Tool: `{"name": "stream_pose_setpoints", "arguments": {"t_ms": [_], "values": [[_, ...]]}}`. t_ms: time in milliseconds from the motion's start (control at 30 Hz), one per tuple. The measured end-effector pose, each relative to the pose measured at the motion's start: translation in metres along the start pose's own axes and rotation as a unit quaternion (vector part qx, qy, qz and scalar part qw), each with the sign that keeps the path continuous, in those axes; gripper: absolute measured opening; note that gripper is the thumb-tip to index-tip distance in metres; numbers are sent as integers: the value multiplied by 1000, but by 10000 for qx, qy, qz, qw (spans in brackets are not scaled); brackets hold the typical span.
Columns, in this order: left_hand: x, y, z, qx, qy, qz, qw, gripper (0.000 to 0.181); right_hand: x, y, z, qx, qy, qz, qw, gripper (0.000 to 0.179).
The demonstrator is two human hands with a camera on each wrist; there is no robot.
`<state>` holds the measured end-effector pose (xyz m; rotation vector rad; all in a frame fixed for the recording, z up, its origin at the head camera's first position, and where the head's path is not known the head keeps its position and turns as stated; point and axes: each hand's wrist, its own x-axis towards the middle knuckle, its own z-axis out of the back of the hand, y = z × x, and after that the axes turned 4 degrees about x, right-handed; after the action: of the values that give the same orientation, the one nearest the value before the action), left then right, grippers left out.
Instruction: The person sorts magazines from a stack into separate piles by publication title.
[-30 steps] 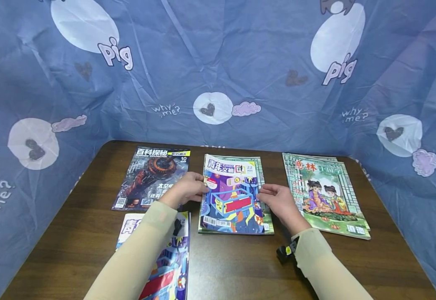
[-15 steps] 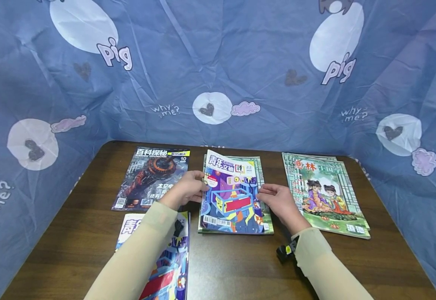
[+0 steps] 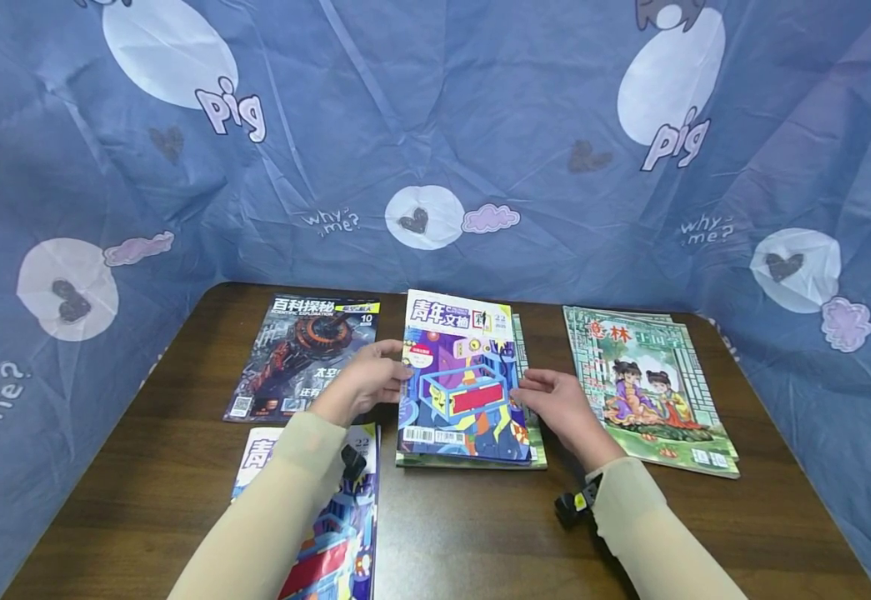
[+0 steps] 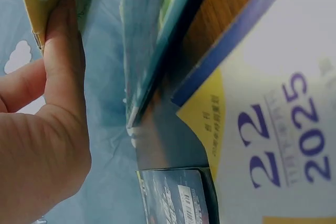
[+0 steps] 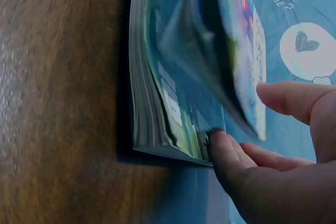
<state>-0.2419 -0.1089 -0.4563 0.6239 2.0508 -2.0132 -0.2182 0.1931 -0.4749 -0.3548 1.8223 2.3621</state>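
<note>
The left hand pinches the left edge of a purple and blue magazine; its yellowish edge shows between thumb and fingers in the left wrist view. At the opposite edge, the right hand has its thumb by the cover and its fingers lower down. This magazine is raised and slightly tilted over a green magazine stack. In the right wrist view its lower pages hang loose, above the thick stack; the right fingertips lie near the stack's edge.
A dark science magazine lies at the back left. In front of it, another purple magazine is partly covered by the left sleeve. A green magazine pile lies at the right. A blue printed cloth hangs behind the brown table.
The purple and blue magazine has risen from the green stack and shifted slightly left and back. The left hand moved a little with it; the right hand stayed almost in place.
</note>
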Motion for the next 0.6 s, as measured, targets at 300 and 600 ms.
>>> {"name": "stream_pose_setpoints", "arguments": {"t_ms": [300,600], "values": [[-8,-3,-1,-359,193,-56,9992,55,-1,-7,6,1116,944,-424,9884,59],[-11,-2,0,-369,213,56,9991,55,-4,-7,6,1162,1003,-171,9880,40]]}}
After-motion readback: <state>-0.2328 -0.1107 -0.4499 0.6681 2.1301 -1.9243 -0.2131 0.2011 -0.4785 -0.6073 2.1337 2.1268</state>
